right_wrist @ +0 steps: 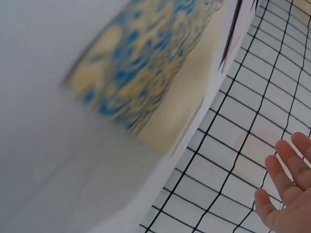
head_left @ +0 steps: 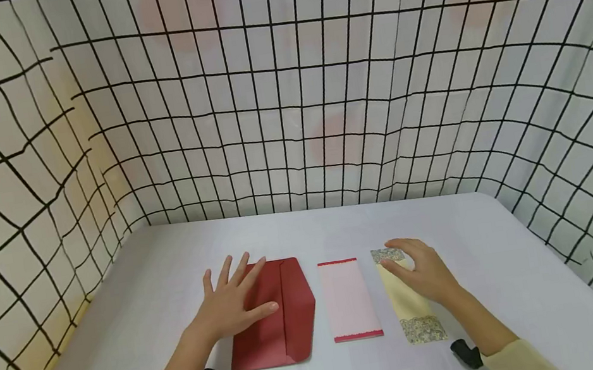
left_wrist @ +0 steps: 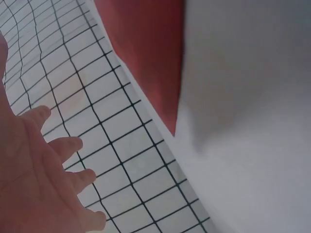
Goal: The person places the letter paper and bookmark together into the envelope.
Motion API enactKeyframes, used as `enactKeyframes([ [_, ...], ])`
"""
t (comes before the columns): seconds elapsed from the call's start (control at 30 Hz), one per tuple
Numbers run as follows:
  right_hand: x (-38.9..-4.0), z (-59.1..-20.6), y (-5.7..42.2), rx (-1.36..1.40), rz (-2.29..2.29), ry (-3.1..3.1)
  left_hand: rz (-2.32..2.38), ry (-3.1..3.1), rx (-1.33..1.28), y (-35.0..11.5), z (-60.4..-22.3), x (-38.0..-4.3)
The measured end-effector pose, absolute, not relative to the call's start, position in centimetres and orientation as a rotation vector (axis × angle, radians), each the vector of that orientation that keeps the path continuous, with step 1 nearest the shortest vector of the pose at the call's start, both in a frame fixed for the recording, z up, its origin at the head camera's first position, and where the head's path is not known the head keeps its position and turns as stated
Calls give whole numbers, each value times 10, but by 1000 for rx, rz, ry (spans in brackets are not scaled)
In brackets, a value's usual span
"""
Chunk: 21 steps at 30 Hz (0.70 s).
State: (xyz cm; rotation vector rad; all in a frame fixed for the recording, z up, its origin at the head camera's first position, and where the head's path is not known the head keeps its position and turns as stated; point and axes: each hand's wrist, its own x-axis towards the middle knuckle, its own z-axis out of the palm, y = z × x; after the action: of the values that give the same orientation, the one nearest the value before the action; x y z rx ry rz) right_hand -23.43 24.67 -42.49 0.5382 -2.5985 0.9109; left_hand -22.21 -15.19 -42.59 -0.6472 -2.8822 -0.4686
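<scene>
My left hand (head_left: 228, 310) hovers with spread fingers over the left part of a red envelope (head_left: 297, 313), whose pointed flap faces right. In the left wrist view the palm and fingers (left_wrist: 73, 144) stand apart from the envelope. A yellow paper strip (head_left: 409, 302) with patterned ends lies at the right, slightly tilted. Above its upper right side is my right hand (head_left: 429, 270), thumb and fingers loosely curved and gripping nothing. The right wrist view shows the strip's blue-patterned end (right_wrist: 141, 63) away from the fingers. Between envelope and strip lies a pale pink card (head_left: 350, 302) with red edges.
All of it lies on a white table (head_left: 332, 227). A black wire-like grid over white cloth (head_left: 294, 89) encloses the back and both sides. Dark wrist straps (head_left: 465, 354) sit at both cuffs.
</scene>
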Motion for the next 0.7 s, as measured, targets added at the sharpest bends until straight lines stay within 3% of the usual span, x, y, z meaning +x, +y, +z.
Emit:
enactKeyframes([
  [0.37, -238, -421, 214, 490, 1211, -2650, -520, -2907, -679, -139, -420, -225],
  [0.7, -242, -421, 181, 492, 1257, -2665, -454, -2979, -502, -126, -419, -230],
])
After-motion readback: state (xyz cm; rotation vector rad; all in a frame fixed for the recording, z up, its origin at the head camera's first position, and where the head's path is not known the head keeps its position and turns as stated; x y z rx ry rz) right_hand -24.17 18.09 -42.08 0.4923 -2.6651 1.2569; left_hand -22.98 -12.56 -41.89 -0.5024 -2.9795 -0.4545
